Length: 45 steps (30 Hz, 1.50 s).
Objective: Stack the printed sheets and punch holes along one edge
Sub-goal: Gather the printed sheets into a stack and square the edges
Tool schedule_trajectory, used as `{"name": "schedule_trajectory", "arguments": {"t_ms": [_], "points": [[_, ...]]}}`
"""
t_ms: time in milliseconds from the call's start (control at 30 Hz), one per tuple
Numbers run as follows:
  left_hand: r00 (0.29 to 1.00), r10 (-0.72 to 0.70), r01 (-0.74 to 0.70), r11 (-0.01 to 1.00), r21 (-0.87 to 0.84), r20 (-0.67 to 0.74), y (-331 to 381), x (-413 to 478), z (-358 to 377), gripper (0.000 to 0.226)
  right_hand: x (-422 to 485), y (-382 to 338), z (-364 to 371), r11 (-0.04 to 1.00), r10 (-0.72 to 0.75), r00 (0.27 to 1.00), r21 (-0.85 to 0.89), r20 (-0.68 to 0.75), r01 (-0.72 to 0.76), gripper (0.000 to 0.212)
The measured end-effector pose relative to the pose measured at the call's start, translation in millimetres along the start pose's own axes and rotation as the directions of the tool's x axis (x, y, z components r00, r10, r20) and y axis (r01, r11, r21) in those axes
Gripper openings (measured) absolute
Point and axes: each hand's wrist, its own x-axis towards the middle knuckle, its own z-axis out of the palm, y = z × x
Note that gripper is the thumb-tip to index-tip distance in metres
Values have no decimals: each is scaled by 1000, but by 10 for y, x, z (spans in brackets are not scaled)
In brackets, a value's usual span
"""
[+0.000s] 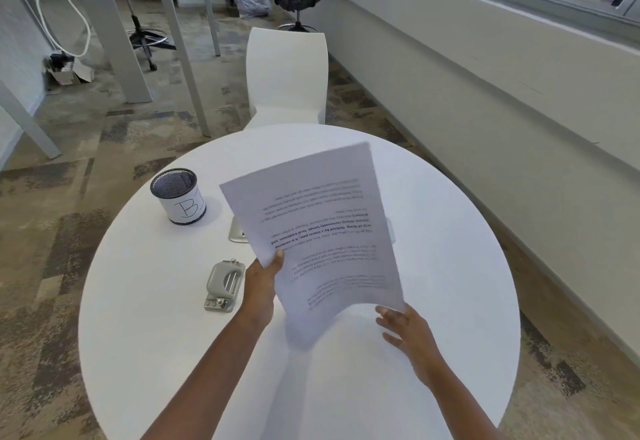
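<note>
The printed sheets (pixel 322 231) are held up above the round white table (pixel 156 301), text upside down to me, the near edge curling downward. My left hand (pixel 263 276) pinches their left edge with the thumb on top. At the near right corner of the sheets is my right hand (pixel 405 328), fingers spread, touching or just under the corner. A grey metal hole punch (pixel 223 285) lies on the table just left of my left hand.
A black mesh cup (pixel 178 197) with a white label stands at the table's far left. A grey plate (pixel 237 231) in the tabletop is partly hidden by the sheets. A white chair (pixel 287 75) stands beyond the table; a wall ledge runs along the right.
</note>
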Motion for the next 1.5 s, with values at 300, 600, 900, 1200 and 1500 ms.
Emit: {"name": "schedule_trajectory", "arguments": {"t_ms": [300, 600, 900, 1200, 1500], "points": [[906, -359, 323, 928, -185, -222, -516, -124, 79, 36, -59, 210, 193, 927, 164, 983, 328, 80, -182, 22], [866, -418, 378, 906, -190, -273, -599, -153, -116, 40, -8, 302, -91, 971, 216, 965, 133, -149, -197, 27], [926, -319, 355, 919, 172, -203, -210, 153, -507, 19, 14, 148, -472, 994, 80, 991, -71, -106, -87, 23], [995, 100, -94, 834, 544, 18, 29, 280, -222, 20, 47, -263, -278, 943, -315, 926, -176, -206, 282, 17], [966, 239, -259, 838, 480, 103, 85, 291, -219, 31, 64, -381, -228, 889, -451, 855, -211, -256, 405, 17]]}}
